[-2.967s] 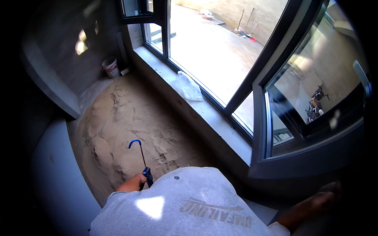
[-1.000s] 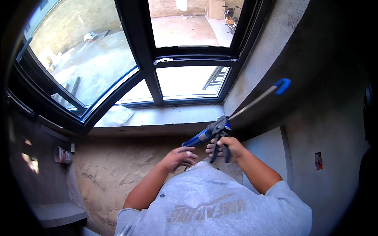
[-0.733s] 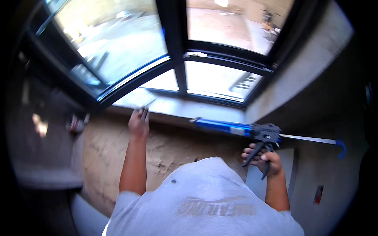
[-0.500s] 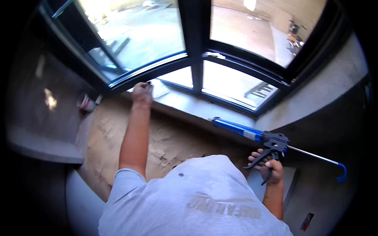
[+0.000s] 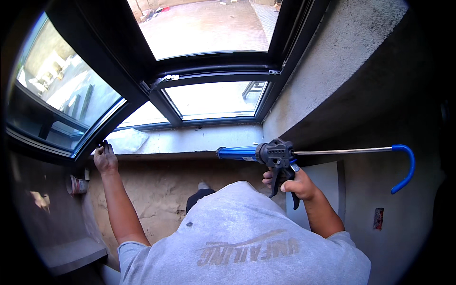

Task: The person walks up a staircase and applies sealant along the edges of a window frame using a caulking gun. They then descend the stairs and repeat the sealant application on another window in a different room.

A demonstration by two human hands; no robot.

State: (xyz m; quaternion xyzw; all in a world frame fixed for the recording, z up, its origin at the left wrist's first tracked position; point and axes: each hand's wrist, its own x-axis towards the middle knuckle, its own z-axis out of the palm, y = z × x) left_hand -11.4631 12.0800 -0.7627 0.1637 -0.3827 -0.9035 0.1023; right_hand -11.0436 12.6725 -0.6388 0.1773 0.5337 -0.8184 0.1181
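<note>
My right hand (image 5: 304,185) is wrapped round the handle and trigger of a blue caulking gun (image 5: 237,153). The gun lies level across the front of my body, its barrel toward the left and its long metal rod with a blue hook end toward the right. My left arm is stretched out to the far left. There my left hand (image 5: 106,164) grips the lower edge of a dark-framed window sash (image 5: 114,116), which stands swung inward; its dark-smudged fingers point up along the edge.
A pale sill (image 5: 190,138) runs below the dark window frame (image 5: 213,78), with a crumpled clear plastic bag (image 5: 127,141) on it. Rough grey wall (image 5: 327,57) rises at right. A small tub (image 5: 76,184) sits at left beside sandy ground (image 5: 142,190). A pale board (image 5: 320,185) leans behind my right arm.
My view has turned to the right, so the window frame sits further left. The caulking gun has become more level. My left hand stays at the sash's lower edge.
</note>
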